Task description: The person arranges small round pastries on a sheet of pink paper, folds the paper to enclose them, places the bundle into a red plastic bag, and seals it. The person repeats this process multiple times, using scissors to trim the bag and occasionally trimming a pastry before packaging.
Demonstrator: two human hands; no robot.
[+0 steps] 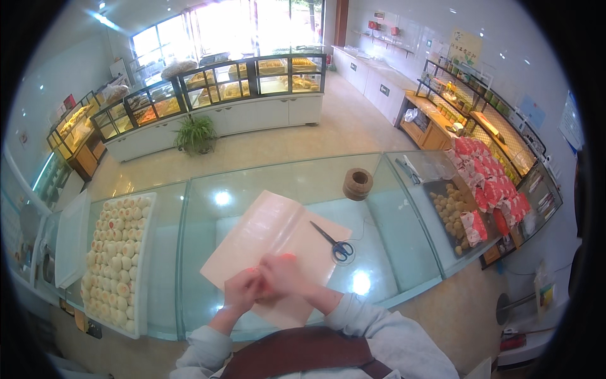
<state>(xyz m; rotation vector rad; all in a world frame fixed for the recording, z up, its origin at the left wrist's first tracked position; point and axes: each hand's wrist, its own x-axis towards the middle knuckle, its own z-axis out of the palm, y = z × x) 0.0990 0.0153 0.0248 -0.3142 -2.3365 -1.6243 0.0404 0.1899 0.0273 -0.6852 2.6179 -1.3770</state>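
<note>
My left hand (242, 290) and my right hand (285, 276) meet over a large pale-pink sheet of paper (249, 230) on a glass counter. Both look closed, fingertips together, around something small and red-orange (289, 257). My fingers cover most of it and the right hand is blurred, so its kind does not show. The sheet has a crease and a shiny part. To the right of my hands lies a pair of scissors (343, 252) with dark blue handles, partly on the paper, blades toward the upper left. A brown spool of twine (358, 183) stands beyond it.
A white tray (146, 265) of round pale buns is on the left. To the right sit a dark tray (456, 249) of small brown balls and a pile of red-and-white packets (486, 174). Farther off are pastry display cases (252, 79), a potted plant (196, 134) and wooden shelves (429, 120).
</note>
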